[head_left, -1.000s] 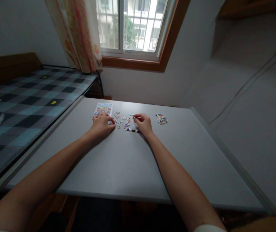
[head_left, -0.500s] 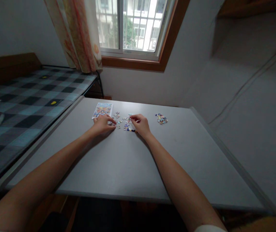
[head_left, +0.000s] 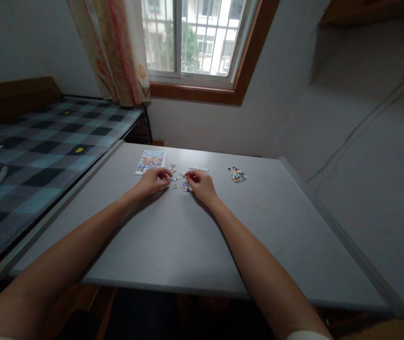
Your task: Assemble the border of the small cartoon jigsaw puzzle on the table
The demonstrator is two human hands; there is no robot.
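Note:
Loose jigsaw puzzle pieces [head_left: 174, 179] lie between my hands. My left hand [head_left: 155, 181] rests at their left side, fingers curved, with a gap between thumb and fingertips. My right hand [head_left: 202, 186] is over the partly joined puzzle [head_left: 186, 186], its thumb and forefinger pinched on what looks like a small puzzle piece, mostly hidden by the fingers. This hand covers much of the joined section. A strip of light-blue joined pieces [head_left: 199, 169] shows just beyond it. Behind my left hand lies the printed picture sheet [head_left: 151, 160].
A heap of puzzle pieces [head_left: 237, 174] sits on the white table [head_left: 173, 245], right of my right hand. To the left stands a bed with a checked cover [head_left: 46, 151]. A barred window [head_left: 195, 42] and a curtain [head_left: 117, 52] are behind the table.
My right hand has moved a little left across the joined section, uncovering the light-blue strip at the back. My left hand has barely shifted.

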